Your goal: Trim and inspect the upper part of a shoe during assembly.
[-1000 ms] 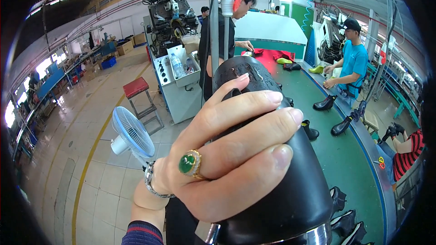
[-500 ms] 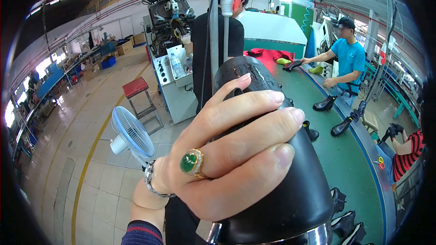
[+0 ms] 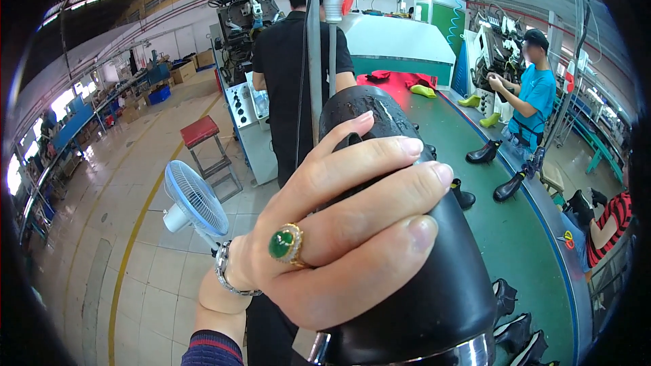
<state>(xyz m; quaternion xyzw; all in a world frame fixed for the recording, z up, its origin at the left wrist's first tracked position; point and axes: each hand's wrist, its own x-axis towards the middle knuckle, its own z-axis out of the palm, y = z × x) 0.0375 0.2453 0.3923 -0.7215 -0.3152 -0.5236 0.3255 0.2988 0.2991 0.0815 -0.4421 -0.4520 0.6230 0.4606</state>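
My left hand (image 3: 352, 224) comes in from the lower left, with a green-stoned ring and a metal watch (image 3: 224, 268) on it. Its fingers wrap over a large, smooth black rounded object (image 3: 434, 291) close to the camera. That object has a shiny metal band along its lower edge and a worn, scuffed upper end (image 3: 369, 105). Its exact kind I cannot make out, and my thumb is hidden. My right hand does not show.
A green conveyor (image 3: 502, 244) runs along the right with black boots (image 3: 483, 152) and lime-green shoe forms (image 3: 424, 91). A person in blue (image 3: 536, 91) and one in red stripes (image 3: 610, 227) sit or stand beyond it. A fan (image 3: 196, 196) and red stool (image 3: 199, 132) are left.
My left hand and the black object keep their place. The person in black has shifted left. The person in blue has drawn both hands back from the conveyor and raised them.
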